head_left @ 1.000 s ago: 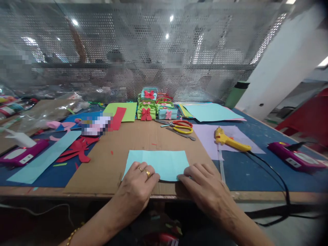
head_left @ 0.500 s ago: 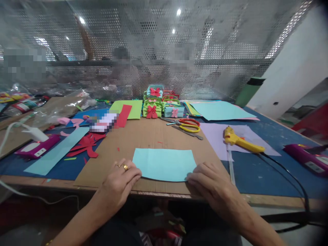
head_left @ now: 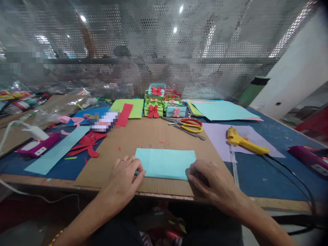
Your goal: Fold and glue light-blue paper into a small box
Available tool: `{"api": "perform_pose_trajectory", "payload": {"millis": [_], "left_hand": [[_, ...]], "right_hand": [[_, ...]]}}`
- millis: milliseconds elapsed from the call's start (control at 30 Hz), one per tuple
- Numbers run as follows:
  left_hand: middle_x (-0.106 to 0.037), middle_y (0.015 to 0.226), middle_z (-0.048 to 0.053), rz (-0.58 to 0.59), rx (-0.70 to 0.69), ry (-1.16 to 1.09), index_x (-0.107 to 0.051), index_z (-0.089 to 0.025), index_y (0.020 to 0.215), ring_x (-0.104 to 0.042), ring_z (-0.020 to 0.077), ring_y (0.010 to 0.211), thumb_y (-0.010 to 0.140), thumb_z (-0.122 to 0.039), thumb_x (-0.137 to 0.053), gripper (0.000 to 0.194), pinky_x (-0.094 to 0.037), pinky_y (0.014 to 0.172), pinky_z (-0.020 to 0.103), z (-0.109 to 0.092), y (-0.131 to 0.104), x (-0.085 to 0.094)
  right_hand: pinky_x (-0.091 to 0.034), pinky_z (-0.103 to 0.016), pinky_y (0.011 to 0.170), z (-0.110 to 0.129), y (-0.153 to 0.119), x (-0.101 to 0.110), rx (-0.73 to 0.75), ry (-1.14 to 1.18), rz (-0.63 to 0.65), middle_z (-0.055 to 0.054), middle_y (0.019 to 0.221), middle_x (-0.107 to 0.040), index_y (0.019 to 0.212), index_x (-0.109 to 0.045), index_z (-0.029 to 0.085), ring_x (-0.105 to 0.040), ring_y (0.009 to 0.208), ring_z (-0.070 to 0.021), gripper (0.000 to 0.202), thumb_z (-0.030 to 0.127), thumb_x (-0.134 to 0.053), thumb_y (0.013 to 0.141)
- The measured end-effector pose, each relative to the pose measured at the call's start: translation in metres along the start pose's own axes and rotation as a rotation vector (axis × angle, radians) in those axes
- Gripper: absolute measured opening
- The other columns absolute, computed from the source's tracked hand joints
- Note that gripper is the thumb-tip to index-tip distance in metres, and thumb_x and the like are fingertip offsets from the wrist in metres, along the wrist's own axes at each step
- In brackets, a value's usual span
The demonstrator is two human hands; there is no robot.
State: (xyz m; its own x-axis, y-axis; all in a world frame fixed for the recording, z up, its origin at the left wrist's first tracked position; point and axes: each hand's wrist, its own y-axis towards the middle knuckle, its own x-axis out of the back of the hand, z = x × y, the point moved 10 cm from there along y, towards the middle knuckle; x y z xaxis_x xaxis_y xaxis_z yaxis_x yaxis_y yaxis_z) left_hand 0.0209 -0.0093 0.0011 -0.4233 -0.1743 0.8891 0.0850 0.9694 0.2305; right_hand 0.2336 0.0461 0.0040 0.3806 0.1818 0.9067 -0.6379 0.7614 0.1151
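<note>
A light blue paper sheet (head_left: 165,163) lies across the brown cardboard (head_left: 143,135), its near edge looking straight and folded. At the sheet's left near corner, my left hand (head_left: 126,174) has its fingers pinched on the paper; rings show on two fingers. My right hand (head_left: 212,176) grips the right near corner in the same way, fingers curled and thumb below. Beyond the sheet lie scissors (head_left: 191,127) with red and yellow handles. Small paper baskets with bows (head_left: 153,110) stand stacked at the back.
A yellow glue gun (head_left: 246,143) rests on lilac paper (head_left: 215,136) at right, its black cable trailing toward me. Red paper scraps (head_left: 88,143), a light blue strip (head_left: 58,150) and a purple power strip (head_left: 38,147) lie at left. Paper sheets (head_left: 225,110) are stacked behind.
The sheet's near edge has gone from curved to straight, and the sheet looks slightly narrower. Both hands have shifted a little, with the left thumb now pressed at the corner.
</note>
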Motion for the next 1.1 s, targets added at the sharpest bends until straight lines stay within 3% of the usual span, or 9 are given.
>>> {"api": "perform_pose_trajectory", "payload": {"millis": [300,533,633,733,933,1100], "left_hand": [[-0.057,0.078,0.002,-0.049,0.017,0.096,-0.049,-0.021,0.077,-0.050,0.0226,0.078,0.090,-0.018,-0.044,0.015,-0.028,0.071,0.035,0.000,0.002,-0.003],[-0.060,0.081,0.003,-0.004,0.015,0.182,-0.054,-0.019,0.087,-0.053,0.0237,0.079,0.092,-0.016,-0.048,0.008,-0.029,0.071,0.036,-0.003,0.000,0.001],[-0.061,0.089,0.005,-0.027,-0.053,0.282,-0.058,-0.020,0.095,-0.053,0.0250,0.083,0.092,-0.014,-0.048,0.012,-0.029,0.073,0.038,-0.014,0.000,0.006],[-0.059,0.092,0.007,-0.112,-0.164,0.430,-0.061,-0.022,0.089,-0.051,0.0244,0.083,0.086,-0.005,-0.050,0.020,-0.030,0.073,0.038,-0.033,0.000,0.009],[-0.061,0.088,0.007,-0.105,-0.423,0.611,-0.057,-0.019,0.085,-0.053,0.0235,0.080,0.085,-0.002,-0.053,0.018,-0.037,0.072,0.036,-0.066,-0.008,-0.009],[-0.063,0.089,0.009,-0.146,-0.436,0.689,-0.062,-0.015,0.092,-0.056,0.0224,0.077,0.084,0.003,-0.047,0.025,-0.042,0.072,0.036,-0.073,-0.016,-0.017]], "right_hand": [[-0.036,-0.033,0.070,-0.007,0.008,-0.004,-0.101,0.030,0.105,-0.003,0.079,-0.063,0.082,-0.058,0.022,-0.053,0.078,-0.0206,0.016,0.029,-0.049,0.093],[-0.035,-0.033,0.071,-0.004,0.009,-0.002,-0.109,-0.020,0.086,-0.001,0.080,-0.062,0.081,-0.055,0.022,-0.052,0.077,-0.0192,0.013,0.028,-0.049,0.091],[-0.035,-0.032,0.069,-0.005,0.009,-0.003,-0.095,-0.028,0.077,-0.001,0.079,-0.061,0.081,-0.055,0.022,-0.052,0.076,-0.0184,0.012,0.027,-0.050,0.090],[-0.035,-0.031,0.067,-0.005,0.010,-0.004,-0.072,-0.032,0.064,-0.001,0.078,-0.062,0.080,-0.056,0.022,-0.051,0.073,-0.0174,0.012,0.026,-0.051,0.090],[-0.037,-0.031,0.068,-0.002,0.012,-0.001,0.019,-0.035,0.018,-0.001,0.080,-0.062,0.081,-0.058,0.021,-0.052,0.073,-0.0164,0.010,0.022,-0.053,0.089],[-0.038,-0.030,0.069,-0.001,0.010,0.003,0.051,-0.016,-0.025,-0.001,0.082,-0.061,0.083,-0.056,0.020,-0.052,0.075,-0.0166,0.006,0.020,-0.057,0.088]]}}
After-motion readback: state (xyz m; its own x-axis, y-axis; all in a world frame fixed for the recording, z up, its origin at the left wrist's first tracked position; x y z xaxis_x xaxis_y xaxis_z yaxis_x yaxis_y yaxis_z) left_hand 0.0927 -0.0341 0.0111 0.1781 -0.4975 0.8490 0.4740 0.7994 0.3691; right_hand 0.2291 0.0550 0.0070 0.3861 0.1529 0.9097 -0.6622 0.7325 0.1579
